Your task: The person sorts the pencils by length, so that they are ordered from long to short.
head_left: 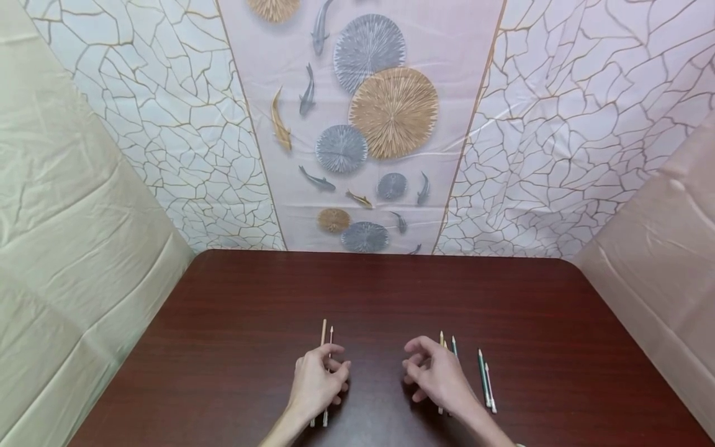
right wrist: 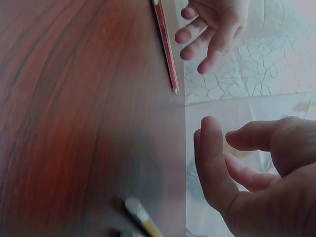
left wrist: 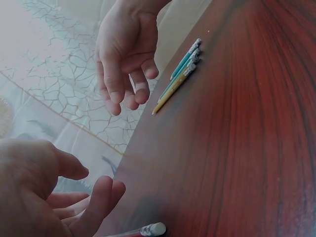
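My left hand (head_left: 318,380) hovers over two pencils on the left of the table, its fingers loosely bent with nothing between them. One is a tan pencil (head_left: 323,332), and beside it lies a red-sided pencil (right wrist: 168,54); the hand hides their middles in the head view. Across from it, my right hand (head_left: 438,375) is also loosely bent and holds nothing. Beneath and beside that hand lie yellow pencils (head_left: 442,338) and a green pencil (head_left: 454,345), partly covered. In the left wrist view, a yellow pencil (left wrist: 170,94) and teal pencils (left wrist: 183,61) show their eraser ends.
Further right on the table lie a dark green pencil (head_left: 483,375) and a slim pencil (head_left: 490,386) side by side, tips pointing away. The dark wooden table (head_left: 380,292) ends at a patterned cloth backdrop (head_left: 385,211). Beige cloth walls (head_left: 72,217) flank both sides.
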Demonstrator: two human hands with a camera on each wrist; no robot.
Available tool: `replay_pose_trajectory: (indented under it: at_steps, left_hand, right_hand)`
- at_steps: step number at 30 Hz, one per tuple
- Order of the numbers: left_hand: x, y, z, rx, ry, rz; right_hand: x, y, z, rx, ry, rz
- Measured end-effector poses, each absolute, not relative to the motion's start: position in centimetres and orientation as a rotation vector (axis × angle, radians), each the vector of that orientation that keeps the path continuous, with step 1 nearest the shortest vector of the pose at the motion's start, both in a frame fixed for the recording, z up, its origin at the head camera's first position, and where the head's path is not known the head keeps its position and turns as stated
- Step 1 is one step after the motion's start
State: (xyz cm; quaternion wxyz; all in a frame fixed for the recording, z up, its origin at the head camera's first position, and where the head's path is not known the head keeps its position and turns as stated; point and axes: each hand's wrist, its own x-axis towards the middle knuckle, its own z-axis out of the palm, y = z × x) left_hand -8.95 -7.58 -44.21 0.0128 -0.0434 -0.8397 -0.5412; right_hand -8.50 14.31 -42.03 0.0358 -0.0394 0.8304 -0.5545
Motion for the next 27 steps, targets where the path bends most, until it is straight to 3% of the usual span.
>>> replay_pose_trajectory:
  at_steps: [27]
  left_hand:
    - [-8.8, -5.1, -44.3, -0.217, -2.589, -1.748]
  right_hand:
    - [-7.9, 17.4, -41.7, 0.198, 2.600, -1.734]
